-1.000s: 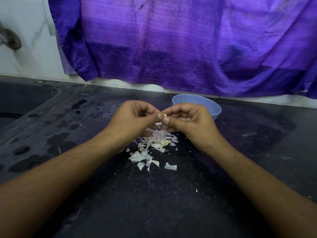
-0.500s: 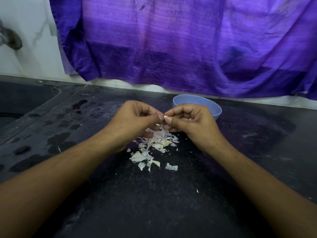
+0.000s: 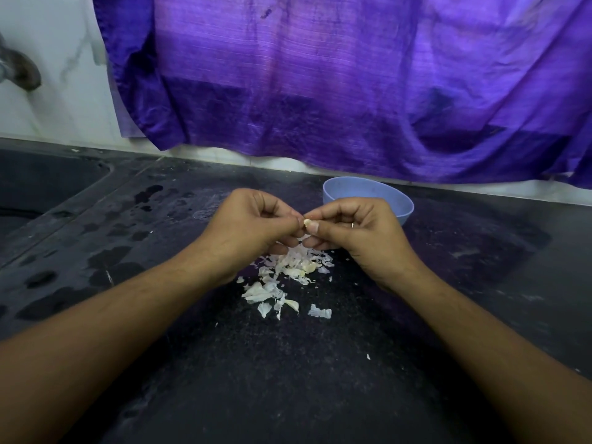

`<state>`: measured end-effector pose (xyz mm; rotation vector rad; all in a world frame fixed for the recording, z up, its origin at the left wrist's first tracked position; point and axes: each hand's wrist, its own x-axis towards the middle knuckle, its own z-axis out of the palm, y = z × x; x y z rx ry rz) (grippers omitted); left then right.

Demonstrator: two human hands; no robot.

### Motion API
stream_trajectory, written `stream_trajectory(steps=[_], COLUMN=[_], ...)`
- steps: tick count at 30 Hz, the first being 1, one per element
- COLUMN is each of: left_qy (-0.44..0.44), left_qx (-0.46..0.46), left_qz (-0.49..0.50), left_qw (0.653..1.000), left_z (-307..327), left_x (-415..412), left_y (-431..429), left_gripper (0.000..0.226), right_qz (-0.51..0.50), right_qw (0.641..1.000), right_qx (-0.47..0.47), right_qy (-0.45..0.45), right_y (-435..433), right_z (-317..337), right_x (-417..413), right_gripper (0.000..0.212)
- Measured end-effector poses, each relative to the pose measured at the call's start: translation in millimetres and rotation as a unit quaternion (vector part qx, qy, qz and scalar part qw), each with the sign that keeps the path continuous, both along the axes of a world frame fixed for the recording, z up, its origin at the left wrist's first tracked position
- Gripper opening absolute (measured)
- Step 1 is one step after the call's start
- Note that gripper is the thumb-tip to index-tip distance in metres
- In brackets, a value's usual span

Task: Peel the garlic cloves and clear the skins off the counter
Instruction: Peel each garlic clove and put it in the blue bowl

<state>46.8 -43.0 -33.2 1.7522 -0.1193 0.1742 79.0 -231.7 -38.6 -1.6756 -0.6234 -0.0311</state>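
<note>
A small pale garlic clove (image 3: 307, 223) is pinched between the fingertips of both hands above the dark counter (image 3: 288, 379). My left hand (image 3: 253, 225) holds it from the left with curled fingers. My right hand (image 3: 355, 232) pinches it from the right between thumb and forefinger. Directly below lies a pile of white garlic skins (image 3: 288, 274), with a few pale cloves mixed in. A light blue bowl (image 3: 368, 195) stands just behind my right hand; its inside is hidden from here.
A sink basin (image 3: 38, 187) is sunk into the counter at far left, with a tap (image 3: 19, 68) above it. Wet patches (image 3: 105, 261) mark the counter's left part. Purple cloth (image 3: 352, 91) hangs on the back wall.
The hands have stayed together over the skin pile, with only small finger movements on the clove. Nothing else moved.
</note>
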Motion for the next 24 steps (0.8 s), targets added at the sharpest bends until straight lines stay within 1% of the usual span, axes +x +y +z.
stream_trajectory(steps=[4, 6, 10, 14, 19, 22, 24], left_qy=[-0.010, -0.007, 0.005, 0.008, 0.009, -0.001, -0.003], left_qx=[0.003, -0.007, -0.029, -0.022, -0.002, 0.028, 0.024], left_qz=[0.012, 0.016, 0.009, -0.004, 0.006, 0.032, 0.029], left_qw=[1.000, 1.000, 1.000, 1.000, 1.000, 0.999, 0.999], left_z=[-2.7, -3.9, -5.1, -5.1, -5.9, -8.8, -9.4], left_x=[1.1, 1.5, 1.7, 2.3, 4.3, 6.2, 6.0], left_y=[-0.7, -0.8, -1.6, -1.8, -0.3, 3.8, 5.1], left_gripper=[0.011, 0.008, 0.011, 0.012, 0.012, 0.013, 0.013], right_qz=[-0.002, -0.005, -0.013, -0.021, -0.006, -0.006, -0.009], right_qw=[1.000, 1.000, 1.000, 0.999, 0.999, 0.997, 0.996], right_qx=[0.004, 0.010, 0.001, -0.003, 0.038, 0.082, 0.084], right_qy=[0.003, 0.004, -0.012, -0.027, -0.032, -0.002, 0.007], right_y=[1.5, 2.8, 4.7, 5.3, 7.7, 6.6, 4.4], right_z=[0.0, -0.5, -3.3, -5.5, -5.0, -1.4, -0.1], right_x=[-1.1, -1.5, -1.9, 0.3, -1.9, -1.4, 0.1], right_gripper=[0.012, 0.014, 0.020, 0.014, 0.016, 0.015, 0.015])
